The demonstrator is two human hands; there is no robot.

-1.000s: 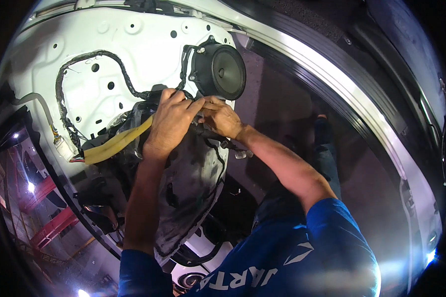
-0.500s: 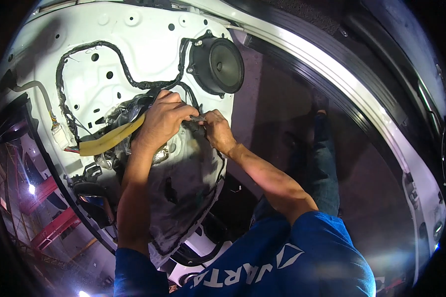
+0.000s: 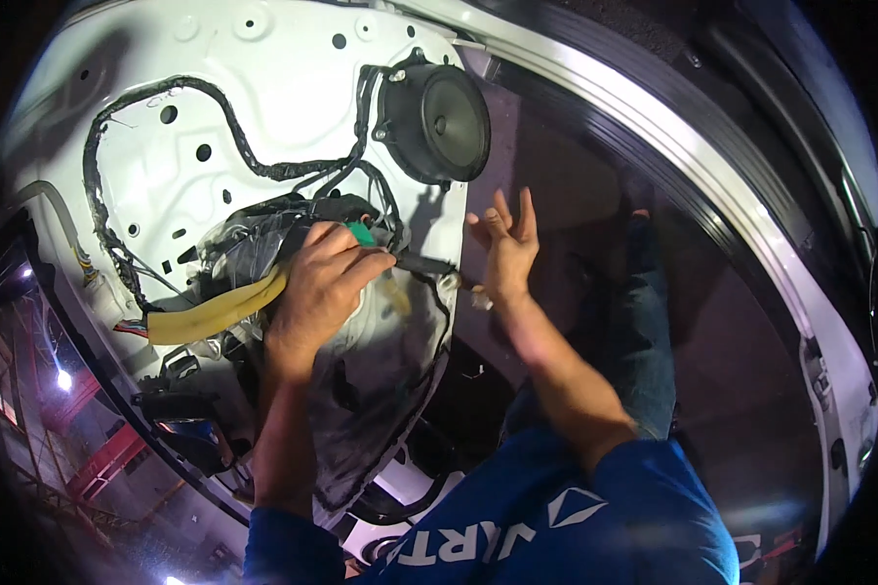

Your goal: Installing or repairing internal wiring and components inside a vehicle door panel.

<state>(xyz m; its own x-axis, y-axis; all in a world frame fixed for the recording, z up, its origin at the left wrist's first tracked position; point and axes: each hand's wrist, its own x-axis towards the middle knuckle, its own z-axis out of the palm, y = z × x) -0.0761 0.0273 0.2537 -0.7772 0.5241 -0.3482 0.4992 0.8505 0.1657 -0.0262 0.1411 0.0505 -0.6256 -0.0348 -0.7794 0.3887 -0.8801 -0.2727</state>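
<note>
My left hand (image 3: 324,278) is closed over the middle of a car door's bare inner panel (image 3: 293,107). Its fingertips pinch a dark wrapped cable (image 3: 424,263) that runs right toward the panel's edge and has a small white connector (image 3: 449,281) near its end. Above those fingers shows a green piece (image 3: 361,232), partly covered by the hand. A yellow sleeve (image 3: 215,310) with coloured wires at its left end runs up to my left wrist. My right hand (image 3: 509,253) is raised off the panel, fingers spread, holding nothing. Another small pale piece (image 3: 481,298) shows beside my right wrist.
A round black speaker (image 3: 447,122) is mounted at the panel's upper right. A black taped harness (image 3: 234,122) loops across the panel. The door mirror (image 3: 190,429) is at lower left, and the car's door sill (image 3: 654,136) curves along the right.
My right hand has let go of the dark cable, moved right and spread its fingers. My left hand stays near the same place. The green piece and the cable's white connector now show.
</note>
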